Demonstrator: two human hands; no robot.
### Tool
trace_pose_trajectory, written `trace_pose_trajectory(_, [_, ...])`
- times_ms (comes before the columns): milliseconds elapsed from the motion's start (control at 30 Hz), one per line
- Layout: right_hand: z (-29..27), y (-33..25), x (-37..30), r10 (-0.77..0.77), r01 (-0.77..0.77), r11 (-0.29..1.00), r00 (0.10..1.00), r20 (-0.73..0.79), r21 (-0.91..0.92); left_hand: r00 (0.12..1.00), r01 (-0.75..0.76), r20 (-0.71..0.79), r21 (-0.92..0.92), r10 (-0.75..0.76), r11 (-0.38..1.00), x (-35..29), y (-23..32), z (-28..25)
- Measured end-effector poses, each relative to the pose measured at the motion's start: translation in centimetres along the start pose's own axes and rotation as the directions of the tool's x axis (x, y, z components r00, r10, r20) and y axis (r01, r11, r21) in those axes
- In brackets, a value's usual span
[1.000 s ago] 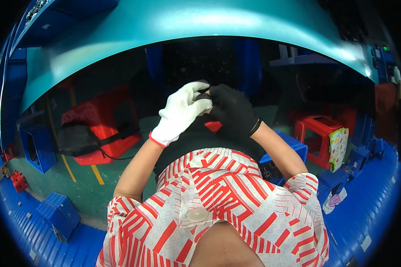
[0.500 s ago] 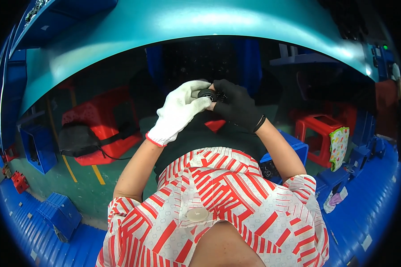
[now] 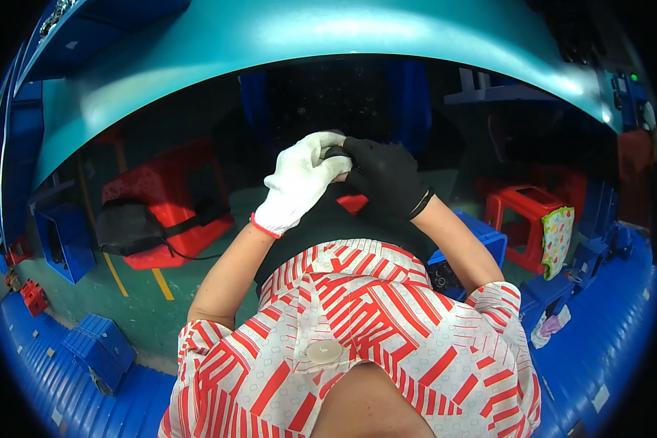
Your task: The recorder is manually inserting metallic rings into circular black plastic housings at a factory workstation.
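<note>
My left hand point(image 3: 298, 179), in a white knit glove with a red cuff, pinches a small black round part point(image 3: 334, 152) between thumb and fingers. In a black glove, my right hand point(image 3: 384, 177) is closed against the same part from the other side, its bare fingertips just showing. Most of the part is covered by the fingers, so its exact kind is hidden. Both hands meet in front of my body, over my dark lap and short of the teal table edge.
The teal table point(image 3: 292, 33) curves across the front. A red stool point(image 3: 175, 197) with a black bag point(image 3: 129, 225) stands at left, another red stool point(image 3: 522, 212) with a patterned cloth point(image 3: 557, 237) at right. Beside my right forearm is a blue crate point(image 3: 489, 239) with black parts.
The right fingers have closed further over the black round part, so less of it shows. The left hand has shifted slightly right and turned a little.
</note>
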State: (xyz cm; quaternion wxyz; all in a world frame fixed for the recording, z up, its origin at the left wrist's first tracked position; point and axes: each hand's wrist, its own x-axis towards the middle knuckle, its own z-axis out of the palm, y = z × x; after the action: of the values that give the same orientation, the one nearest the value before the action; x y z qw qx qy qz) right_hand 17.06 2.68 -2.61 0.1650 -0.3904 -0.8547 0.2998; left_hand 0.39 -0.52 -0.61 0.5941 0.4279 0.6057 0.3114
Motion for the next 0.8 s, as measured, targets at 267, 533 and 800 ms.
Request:
trace_pose_trajectory(267, [0.6,0.8,-0.6,0.163,-0.128,0.905,0.985,-0.054,0.405,1.000,0.014,0.011,-0.303,-0.011,0.953,0.5,-0.7,-0.2])
trace_pose_trajectory(533, [-1.0,1.3,0.0,0.060,-0.092,0.936,0.993,0.104,0.341,0.983,0.126,0.153,-0.172,-0.100,0.977,0.7,0.0,-1.7])
trace_pose_trajectory(800, [0.1,0.3,-0.3,0.064,-0.065,0.971,0.998,0.009,0.230,0.999,0.023,0.040,-0.214,-0.015,0.977,0.2,-1.5,-0.1])
